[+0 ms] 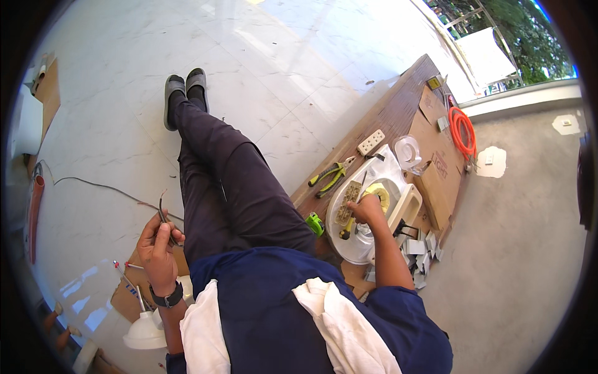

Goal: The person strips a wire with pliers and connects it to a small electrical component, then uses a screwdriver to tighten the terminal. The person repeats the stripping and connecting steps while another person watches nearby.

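Observation:
My left hand is raised beside my thigh, thumb and fingers pinched on a dark electrical cable whose stripped end points up. On the right, my right hand reaches over a white plastic lid-like tray. Its fingers are curled beside a worn beige block with rows of holes, and the palm hides whatever they grip. A yellow-handled tool lies just below that hand. Next to the wrist is a pale yellow roll, partly covered.
On the brown wooden board lie yellow-green pliers, a white socket strip, a green tape measure, a clear roll and a coiled orange hose. Grey offcuts are piled at the wall. A white dome-shaped object stands at left.

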Action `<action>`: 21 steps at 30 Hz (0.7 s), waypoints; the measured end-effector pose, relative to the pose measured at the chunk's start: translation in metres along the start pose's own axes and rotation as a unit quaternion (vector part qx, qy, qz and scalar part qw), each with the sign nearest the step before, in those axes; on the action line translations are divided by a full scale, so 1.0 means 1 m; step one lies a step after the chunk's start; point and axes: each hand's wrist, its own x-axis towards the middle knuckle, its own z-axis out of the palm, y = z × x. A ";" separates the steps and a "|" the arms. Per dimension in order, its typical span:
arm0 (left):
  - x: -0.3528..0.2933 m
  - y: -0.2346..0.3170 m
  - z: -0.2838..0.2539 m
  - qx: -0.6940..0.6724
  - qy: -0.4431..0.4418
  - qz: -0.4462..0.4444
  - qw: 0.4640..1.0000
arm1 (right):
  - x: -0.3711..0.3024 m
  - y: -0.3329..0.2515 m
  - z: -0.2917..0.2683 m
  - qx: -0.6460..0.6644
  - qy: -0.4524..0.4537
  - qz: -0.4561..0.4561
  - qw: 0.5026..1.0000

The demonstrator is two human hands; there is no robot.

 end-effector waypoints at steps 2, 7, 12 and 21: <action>0.000 0.003 0.006 0.008 0.007 -0.009 1.000 | -0.001 -0.013 -0.008 -0.086 0.081 -0.018 0.993; -0.007 0.002 0.012 -0.023 0.023 -0.015 0.999 | 0.010 -0.061 -0.023 0.017 0.166 -0.146 0.975; -0.014 0.009 0.003 -0.024 0.031 -0.008 0.999 | 0.047 -0.100 -0.012 0.132 0.057 -0.045 0.989; -0.026 0.014 -0.013 -0.072 0.071 0.047 0.994 | 0.092 -0.110 0.019 0.098 0.008 0.020 0.995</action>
